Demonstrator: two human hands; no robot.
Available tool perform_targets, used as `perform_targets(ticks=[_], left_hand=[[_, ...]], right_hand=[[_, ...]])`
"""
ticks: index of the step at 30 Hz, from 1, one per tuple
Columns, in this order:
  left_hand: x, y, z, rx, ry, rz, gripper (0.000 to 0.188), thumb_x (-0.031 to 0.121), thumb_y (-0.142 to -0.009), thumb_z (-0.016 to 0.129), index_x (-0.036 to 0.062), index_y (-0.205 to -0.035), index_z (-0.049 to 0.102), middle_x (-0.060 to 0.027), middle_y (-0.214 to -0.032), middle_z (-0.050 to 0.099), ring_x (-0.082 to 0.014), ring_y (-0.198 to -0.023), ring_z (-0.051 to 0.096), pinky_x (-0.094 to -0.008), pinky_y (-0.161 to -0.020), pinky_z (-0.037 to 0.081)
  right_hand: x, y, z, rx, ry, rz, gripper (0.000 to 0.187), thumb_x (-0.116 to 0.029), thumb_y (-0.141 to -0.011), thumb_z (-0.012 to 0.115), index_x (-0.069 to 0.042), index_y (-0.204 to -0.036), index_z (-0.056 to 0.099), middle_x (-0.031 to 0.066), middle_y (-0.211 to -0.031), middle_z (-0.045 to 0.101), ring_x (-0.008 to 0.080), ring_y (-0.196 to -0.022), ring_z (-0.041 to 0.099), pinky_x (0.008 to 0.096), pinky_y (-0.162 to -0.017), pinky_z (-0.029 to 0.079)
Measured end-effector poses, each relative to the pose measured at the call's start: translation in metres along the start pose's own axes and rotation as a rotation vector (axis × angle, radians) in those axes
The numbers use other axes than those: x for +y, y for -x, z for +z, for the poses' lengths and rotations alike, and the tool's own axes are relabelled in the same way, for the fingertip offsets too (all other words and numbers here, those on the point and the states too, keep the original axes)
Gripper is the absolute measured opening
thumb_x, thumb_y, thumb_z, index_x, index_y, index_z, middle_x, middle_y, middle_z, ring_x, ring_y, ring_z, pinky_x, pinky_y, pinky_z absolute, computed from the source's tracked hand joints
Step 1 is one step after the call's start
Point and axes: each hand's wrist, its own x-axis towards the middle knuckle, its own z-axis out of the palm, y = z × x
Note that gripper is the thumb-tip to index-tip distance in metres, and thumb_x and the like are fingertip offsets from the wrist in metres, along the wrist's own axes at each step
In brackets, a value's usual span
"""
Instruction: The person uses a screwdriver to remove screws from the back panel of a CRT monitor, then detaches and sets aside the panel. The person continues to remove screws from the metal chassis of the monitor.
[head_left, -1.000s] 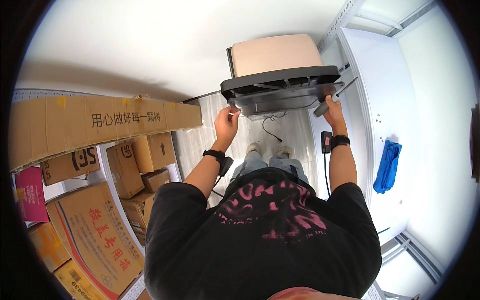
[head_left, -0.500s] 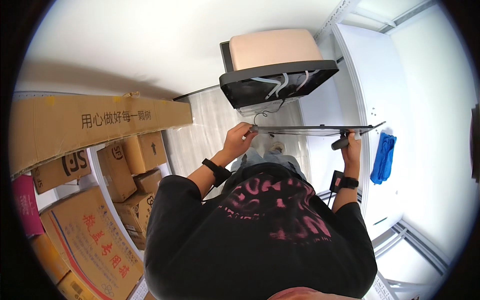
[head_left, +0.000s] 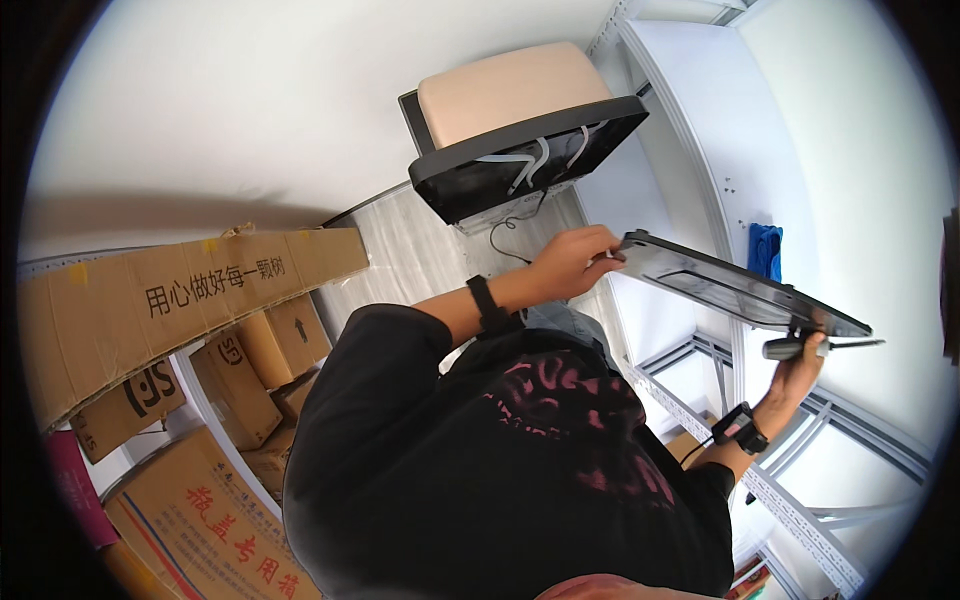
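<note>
A thin, dark-framed flat panel [head_left: 735,287] slants across in front of me, its far-left corner higher than its right end. At that left corner my left hand [head_left: 580,262] pinches the edge between thumb and fingers. My right hand [head_left: 800,368] is closed at the panel's right end. It also grips a screwdriver [head_left: 783,348] by its thick grey handle, and the thin shaft points right. Beyond the panel, at the back, stands a machine with a beige rounded housing [head_left: 510,92] and a black lid-like frame [head_left: 530,140], tilted up, with pale tubes on its underside.
On the right, a white shelf [head_left: 690,130] bears a blue cloth [head_left: 765,252] and several small dark bits, perhaps screws. A long cardboard box [head_left: 200,275] and several cartons [head_left: 235,380] line the left. A black cable [head_left: 505,235] trails below the machine onto the pale wooden floor [head_left: 390,235].
Both hands have carried the panel to the right over the shelf, and it has turned from level to slanting. My view has also tilted and shifted right.
</note>
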Motion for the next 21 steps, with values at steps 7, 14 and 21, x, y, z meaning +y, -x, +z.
perform_targets(ticks=[7, 14, 21], left_hand=[[0.021, -0.093, 0.031, -0.01, 0.044, -0.043, 0.02, 0.006, -0.078, 0.069, -0.0001, -0.095, 0.06, -0.0122, -0.083, 0.064, -0.0225, -0.067, 0.064, -0.0307, -0.059, 0.05], [-0.009, -0.189, 0.106, 0.107, -0.011, 0.073, 0.017, 0.002, -0.074, 0.073, -0.0006, -0.083, 0.059, -0.0111, -0.072, 0.062, -0.0192, -0.06, 0.059, -0.0283, -0.057, 0.048], [-0.045, -0.268, 0.165, -0.165, -0.082, 0.034, 0.015, 0.008, -0.077, 0.073, -0.0012, -0.084, 0.064, -0.0082, -0.075, 0.067, -0.0128, -0.06, 0.057, -0.0271, -0.056, 0.046]], right_hand=[[-0.054, -0.049, -0.016, 0.043, -0.053, -0.157, 0.052, -0.033, -0.088, 0.062, 0.0, -0.126, 0.048, 0.013, -0.124, 0.053, 0.0218, -0.115, 0.05, 0.0357, -0.099, 0.04], [-0.044, -0.153, -0.058, 0.053, -0.132, -0.244, 0.052, -0.025, -0.09, 0.062, 0.0, -0.132, 0.044, 0.0117, -0.131, 0.051, 0.022, -0.116, 0.05, 0.0354, -0.096, 0.04], [-0.033, -0.215, -0.114, 0.039, -0.172, -0.347, 0.048, -0.029, -0.088, 0.063, -0.003, -0.127, 0.047, 0.0062, -0.123, 0.054, 0.0171, -0.109, 0.051, 0.0327, -0.091, 0.043]])
